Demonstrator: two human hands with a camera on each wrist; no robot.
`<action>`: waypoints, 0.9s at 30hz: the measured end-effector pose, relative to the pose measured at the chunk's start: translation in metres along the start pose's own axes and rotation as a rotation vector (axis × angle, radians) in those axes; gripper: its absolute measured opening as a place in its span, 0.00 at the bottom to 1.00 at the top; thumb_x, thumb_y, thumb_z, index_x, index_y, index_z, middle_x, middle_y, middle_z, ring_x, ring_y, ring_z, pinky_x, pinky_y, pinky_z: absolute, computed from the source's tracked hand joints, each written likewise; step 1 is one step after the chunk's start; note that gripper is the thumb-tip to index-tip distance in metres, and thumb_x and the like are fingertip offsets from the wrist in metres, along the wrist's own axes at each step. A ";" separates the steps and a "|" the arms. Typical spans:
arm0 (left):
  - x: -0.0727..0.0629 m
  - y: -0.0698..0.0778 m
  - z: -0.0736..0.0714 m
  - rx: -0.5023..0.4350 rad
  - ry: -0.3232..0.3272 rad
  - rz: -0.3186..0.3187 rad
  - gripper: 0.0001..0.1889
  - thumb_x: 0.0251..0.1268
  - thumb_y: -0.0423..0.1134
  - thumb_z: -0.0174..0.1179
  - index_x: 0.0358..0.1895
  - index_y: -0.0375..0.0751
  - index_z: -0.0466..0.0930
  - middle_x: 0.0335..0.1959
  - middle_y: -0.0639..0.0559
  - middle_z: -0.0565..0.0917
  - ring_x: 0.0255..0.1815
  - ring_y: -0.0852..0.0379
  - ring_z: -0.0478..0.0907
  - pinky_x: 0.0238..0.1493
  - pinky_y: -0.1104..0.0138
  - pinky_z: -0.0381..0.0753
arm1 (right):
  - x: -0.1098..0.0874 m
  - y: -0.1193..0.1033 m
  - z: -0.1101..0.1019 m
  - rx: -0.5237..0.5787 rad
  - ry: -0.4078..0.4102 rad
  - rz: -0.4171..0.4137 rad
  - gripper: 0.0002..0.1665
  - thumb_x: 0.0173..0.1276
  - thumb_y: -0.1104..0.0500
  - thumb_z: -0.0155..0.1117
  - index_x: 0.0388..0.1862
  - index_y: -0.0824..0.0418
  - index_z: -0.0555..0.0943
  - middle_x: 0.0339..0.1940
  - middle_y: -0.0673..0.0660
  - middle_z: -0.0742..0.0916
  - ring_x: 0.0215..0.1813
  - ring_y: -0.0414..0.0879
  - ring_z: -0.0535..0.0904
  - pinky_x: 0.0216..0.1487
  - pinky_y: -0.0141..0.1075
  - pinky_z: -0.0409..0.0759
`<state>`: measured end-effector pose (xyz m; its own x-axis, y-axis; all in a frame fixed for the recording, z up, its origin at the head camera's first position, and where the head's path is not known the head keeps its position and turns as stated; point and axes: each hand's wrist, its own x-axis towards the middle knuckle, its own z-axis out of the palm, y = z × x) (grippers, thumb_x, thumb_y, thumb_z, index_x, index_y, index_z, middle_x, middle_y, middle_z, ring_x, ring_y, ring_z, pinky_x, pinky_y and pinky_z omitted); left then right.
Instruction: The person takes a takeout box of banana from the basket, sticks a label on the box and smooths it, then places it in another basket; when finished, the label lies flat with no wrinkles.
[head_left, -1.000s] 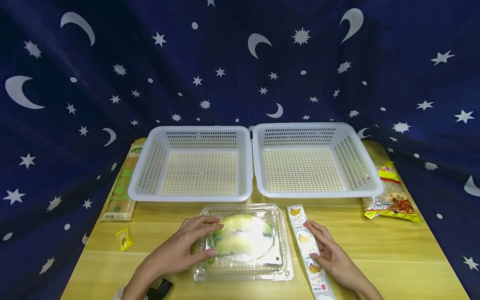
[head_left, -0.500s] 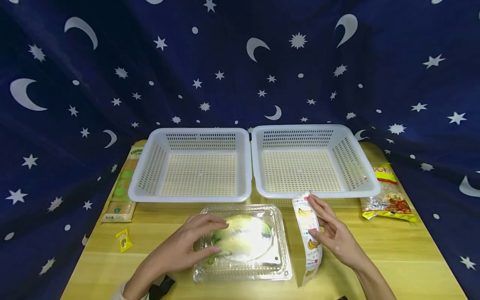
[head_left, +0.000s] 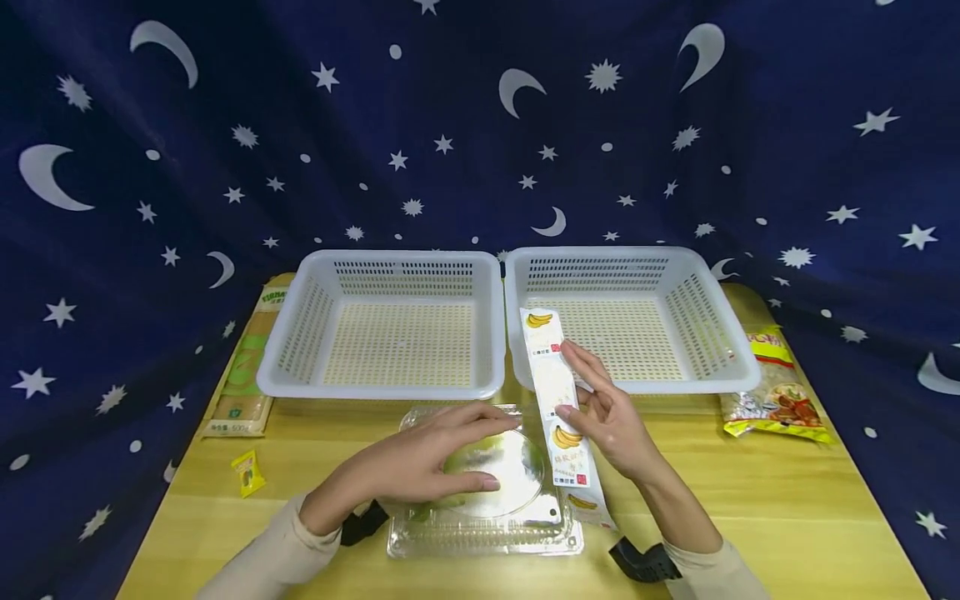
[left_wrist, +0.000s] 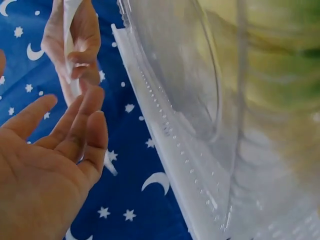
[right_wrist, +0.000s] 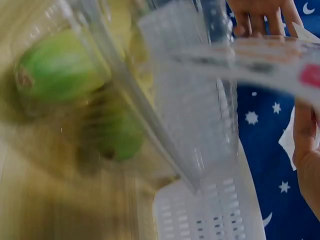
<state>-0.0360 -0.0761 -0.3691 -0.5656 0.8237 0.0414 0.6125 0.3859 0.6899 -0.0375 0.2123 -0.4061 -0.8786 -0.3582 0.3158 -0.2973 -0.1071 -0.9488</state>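
A strip of banana-printed labels (head_left: 552,379) is held up in my right hand (head_left: 617,427), pinched between thumb and fingers. It slants over the right side of a clear plastic clamshell box (head_left: 480,547), and its lower end hangs down. Green and yellow fruit (right_wrist: 62,65) shows through the box's clear wall in the right wrist view; its kind is unclear through the plastic and blur. My left hand (head_left: 427,460) hovers over the left part of the box with loosely extended fingers and nothing in them. In the left wrist view its palm (left_wrist: 40,175) shows bare.
Two white perforated baskets, left (head_left: 401,392) and right (head_left: 720,379), stand side by side behind the box. A noodle packet (head_left: 243,375) and a small yellow sachet (head_left: 247,473) lie at left. Another food packet (head_left: 780,392) lies at right on the wooden table (head_left: 765,500).
My right hand has lifted the label strip off the table and carried it left, over the box's right edge. The left hand has shifted right, above the box.
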 end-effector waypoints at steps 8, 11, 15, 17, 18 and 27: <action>0.025 -0.008 -0.002 -0.239 -0.024 0.048 0.34 0.71 0.49 0.57 0.77 0.55 0.56 0.71 0.57 0.64 0.65 0.57 0.71 0.67 0.57 0.73 | 0.009 -0.002 0.013 0.077 0.066 0.046 0.41 0.66 0.79 0.53 0.76 0.72 0.52 0.77 0.67 0.53 0.67 0.42 0.70 0.60 0.28 0.77; 0.029 -0.011 0.000 -0.288 -0.024 0.045 0.32 0.72 0.47 0.57 0.76 0.53 0.58 0.71 0.57 0.65 0.65 0.59 0.70 0.68 0.59 0.72 | 0.012 -0.001 0.016 0.086 0.082 0.062 0.41 0.66 0.79 0.53 0.76 0.72 0.53 0.77 0.66 0.54 0.64 0.42 0.73 0.57 0.28 0.79; 0.032 -0.012 0.001 -0.275 -0.022 0.030 0.31 0.72 0.49 0.56 0.75 0.52 0.60 0.73 0.58 0.63 0.68 0.60 0.68 0.69 0.58 0.70 | 0.015 -0.001 0.018 0.090 0.097 0.071 0.40 0.66 0.79 0.54 0.76 0.73 0.54 0.77 0.66 0.53 0.65 0.39 0.71 0.57 0.25 0.78; 0.032 -0.012 0.000 -0.280 -0.006 0.022 0.31 0.72 0.49 0.56 0.75 0.52 0.60 0.73 0.58 0.63 0.69 0.59 0.67 0.70 0.57 0.69 | 0.015 -0.001 0.019 0.111 0.088 0.074 0.40 0.67 0.78 0.53 0.76 0.72 0.53 0.78 0.65 0.52 0.61 0.40 0.74 0.54 0.25 0.80; 0.032 -0.012 -0.001 -0.288 0.006 0.019 0.31 0.72 0.48 0.57 0.75 0.52 0.61 0.73 0.58 0.63 0.69 0.58 0.67 0.70 0.57 0.69 | 0.015 -0.001 0.019 0.119 0.081 0.075 0.40 0.67 0.78 0.53 0.76 0.71 0.53 0.78 0.65 0.52 0.61 0.40 0.75 0.53 0.26 0.81; 0.032 -0.020 -0.008 -0.369 0.081 0.016 0.31 0.71 0.43 0.59 0.75 0.48 0.61 0.73 0.55 0.63 0.70 0.54 0.67 0.67 0.53 0.71 | 0.005 0.005 0.021 0.091 -0.033 0.172 0.35 0.68 0.74 0.57 0.73 0.70 0.60 0.61 0.59 0.77 0.57 0.43 0.80 0.50 0.37 0.85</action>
<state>-0.0708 -0.0606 -0.3757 -0.6084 0.7872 0.1008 0.3898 0.1859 0.9019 -0.0354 0.1906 -0.4094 -0.9005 -0.4083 0.1498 -0.1075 -0.1248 -0.9863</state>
